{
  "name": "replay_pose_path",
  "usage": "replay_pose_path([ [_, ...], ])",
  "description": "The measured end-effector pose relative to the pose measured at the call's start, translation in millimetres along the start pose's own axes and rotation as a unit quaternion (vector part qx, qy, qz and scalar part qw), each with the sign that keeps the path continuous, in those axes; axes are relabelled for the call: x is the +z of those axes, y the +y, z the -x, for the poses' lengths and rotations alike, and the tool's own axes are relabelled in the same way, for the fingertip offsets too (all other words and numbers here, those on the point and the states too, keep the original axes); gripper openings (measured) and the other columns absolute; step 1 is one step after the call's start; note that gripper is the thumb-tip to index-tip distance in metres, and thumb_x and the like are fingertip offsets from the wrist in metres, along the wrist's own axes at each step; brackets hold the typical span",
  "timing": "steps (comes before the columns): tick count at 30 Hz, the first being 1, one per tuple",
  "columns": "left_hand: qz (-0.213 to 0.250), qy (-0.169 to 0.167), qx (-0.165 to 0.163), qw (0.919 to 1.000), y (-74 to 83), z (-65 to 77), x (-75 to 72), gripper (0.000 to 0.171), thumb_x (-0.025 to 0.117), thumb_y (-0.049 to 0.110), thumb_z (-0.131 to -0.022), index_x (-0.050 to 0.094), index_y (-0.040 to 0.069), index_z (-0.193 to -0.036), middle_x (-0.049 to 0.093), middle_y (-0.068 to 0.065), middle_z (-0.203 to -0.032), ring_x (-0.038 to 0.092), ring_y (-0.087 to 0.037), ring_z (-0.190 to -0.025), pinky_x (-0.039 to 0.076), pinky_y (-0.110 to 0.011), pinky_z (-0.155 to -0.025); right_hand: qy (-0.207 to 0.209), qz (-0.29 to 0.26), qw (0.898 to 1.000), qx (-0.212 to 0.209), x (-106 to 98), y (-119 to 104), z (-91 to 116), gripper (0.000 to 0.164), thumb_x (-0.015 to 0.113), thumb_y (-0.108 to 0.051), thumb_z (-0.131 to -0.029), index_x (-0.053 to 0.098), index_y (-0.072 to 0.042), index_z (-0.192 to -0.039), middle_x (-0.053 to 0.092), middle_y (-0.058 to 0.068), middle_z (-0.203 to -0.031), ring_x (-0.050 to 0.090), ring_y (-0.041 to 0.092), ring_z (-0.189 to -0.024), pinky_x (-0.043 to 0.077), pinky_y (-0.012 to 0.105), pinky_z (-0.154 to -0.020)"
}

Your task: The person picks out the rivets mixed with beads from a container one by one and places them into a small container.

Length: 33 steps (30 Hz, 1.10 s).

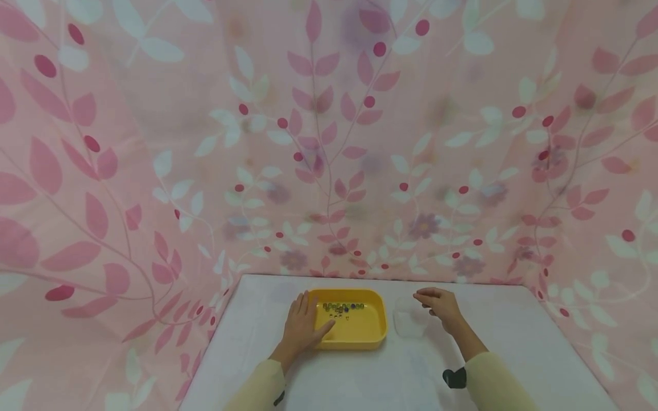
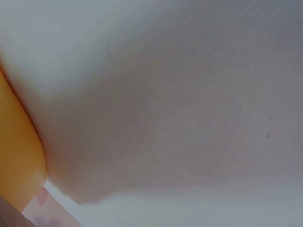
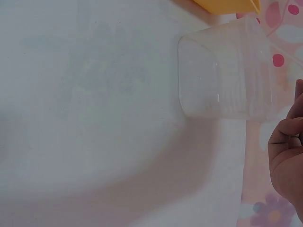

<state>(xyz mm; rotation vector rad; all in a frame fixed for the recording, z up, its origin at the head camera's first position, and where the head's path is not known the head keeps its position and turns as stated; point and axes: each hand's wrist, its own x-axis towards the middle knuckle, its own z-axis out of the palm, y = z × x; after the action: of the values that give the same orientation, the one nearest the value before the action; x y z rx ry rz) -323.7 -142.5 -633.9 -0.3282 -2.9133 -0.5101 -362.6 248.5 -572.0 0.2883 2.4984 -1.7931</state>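
1. The yellow tray [image 1: 360, 331] sits on the white counter [image 1: 354, 379]. Its left wall is largely covered by the left hand [image 1: 300, 326]; the left wrist view catches only a strip of its outside.
2. The left hand lies over that wall with its fingers straight and its thumb spread apart across the near left corner, so its grip is apart. How firmly it presses cannot be told.
3. The marbles [image 1: 346, 310] lie inside the tray, toward its far side. Green and blue ones can be made out; the paler ones in front are too small to tell clearly or count.
4. The clear box [image 1: 406, 326] stands upright on the counter, just right of the tray. Being see-through, its edges are faint in the head view but plainer from the right wrist.
5. The right hand [image 1: 443, 308] is at the box's right side, fingers bent, thumb and fingertips close together. Whether its grip is clamped on anything cannot be told; the right wrist view cuts the hand off at the frame edge.
6. The sleeves [image 1: 496, 381] run out of the frame below.
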Motion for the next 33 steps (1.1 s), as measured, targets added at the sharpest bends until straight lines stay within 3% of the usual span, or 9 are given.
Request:
replay_pose_path([
  [7, 0.0, -0.007, 0.002, 1.0, -1.1, 0.1, 1.9, 0.096, 0.043, 0.075, -0.089, 0.032, 0.003, -0.153, 0.016, -0.021, -0.164, 0.014, -0.038, -0.152, 0.014, -0.052, -0.123, -0.002, 0.006, 1.0, 0.002, 2.4, 9.4, -0.5, 0.04, 0.077, -0.032, -0.086, 0.071, -0.003, -0.113, 0.074, -0.004, -0.091, 0.062, 0.013, -0.078, 0.054, 0.035, -0.071],
  [15, -0.005, -0.005, -0.005, 1.0, -1.4, -1.3, 3.0, 0.095, 0.041, 0.076, -0.09, 0.033, 0.005, -0.153, 0.015, -0.02, -0.165, 0.013, -0.037, -0.153, 0.012, -0.05, -0.124, -0.005, 0.007, 1.0, 0.008, 5.1, 12.5, -2.0, 0.045, 0.079, -0.036, -0.084, 0.071, -0.003, -0.114, 0.075, 0.01, -0.1, 0.062, 0.016, -0.078, 0.052, 0.031, -0.066],
  [22, 0.007, 0.026, 0.013, 0.9995, -2.3, -1.8, 1.8, 0.092, 0.047, 0.073, -0.089, 0.04, 0.002, -0.148, 0.022, -0.023, -0.162, 0.02, -0.04, -0.15, 0.018, -0.055, -0.122, -0.01, 0.025, 0.999, 0.018, 5.5, 12.3, -1.6, 0.046, 0.08, -0.039, -0.082, 0.072, -0.005, -0.113, 0.071, -0.002, -0.088, 0.058, 0.019, -0.079, 0.049, 0.032, -0.067],
  [33, 0.011, -0.009, -0.014, 0.9998, -1.1, -2.6, 1.5, 0.093, 0.043, 0.074, -0.09, 0.033, 0.006, -0.153, 0.013, -0.019, -0.165, 0.012, -0.036, -0.153, 0.011, -0.051, -0.124, -0.024, 0.05, 0.998, 0.022, 4.2, 14.3, -3.5, 0.037, 0.075, -0.03, -0.088, 0.071, -0.005, -0.115, 0.068, -0.002, -0.088, 0.055, 0.02, -0.082, 0.045, 0.03, -0.064],
])
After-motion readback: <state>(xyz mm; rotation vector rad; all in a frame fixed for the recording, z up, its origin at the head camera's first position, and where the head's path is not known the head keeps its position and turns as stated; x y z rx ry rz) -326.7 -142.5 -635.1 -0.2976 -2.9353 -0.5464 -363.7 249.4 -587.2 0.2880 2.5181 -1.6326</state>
